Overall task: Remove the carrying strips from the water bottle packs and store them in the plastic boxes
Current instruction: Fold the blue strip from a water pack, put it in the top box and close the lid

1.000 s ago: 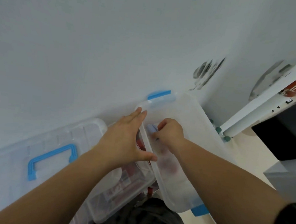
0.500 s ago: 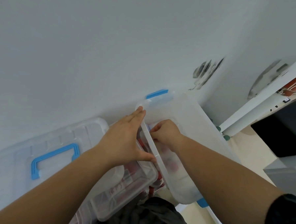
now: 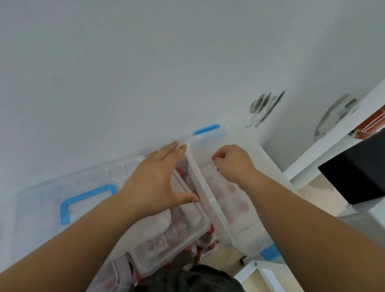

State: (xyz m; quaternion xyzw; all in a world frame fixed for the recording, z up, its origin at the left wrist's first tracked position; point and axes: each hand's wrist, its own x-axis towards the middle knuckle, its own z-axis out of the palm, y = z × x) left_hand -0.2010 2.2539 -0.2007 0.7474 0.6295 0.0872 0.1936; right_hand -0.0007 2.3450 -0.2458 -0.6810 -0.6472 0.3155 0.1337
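Two clear plastic boxes stand side by side against the white wall. The right box is tilted, with a blue latch at its far end and another at its near end. My right hand is inside it near the far end, closed in a fist; nothing shows in it. The left box holds blurred red-and-white items. My left hand lies flat over that box, fingers straight, thumb touching the right box's rim. Reddish shapes show through the right box's wall.
A clear lid with a blue handle lies to the left. A white shelf frame and a black box stand at the right. Dark clothing is at the bottom, and red caps show under the boxes.
My right hand has moved toward the far end of the right box and closed tighter; the pale item near its fingers is gone from sight. My left hand has flattened and lowered slightly.
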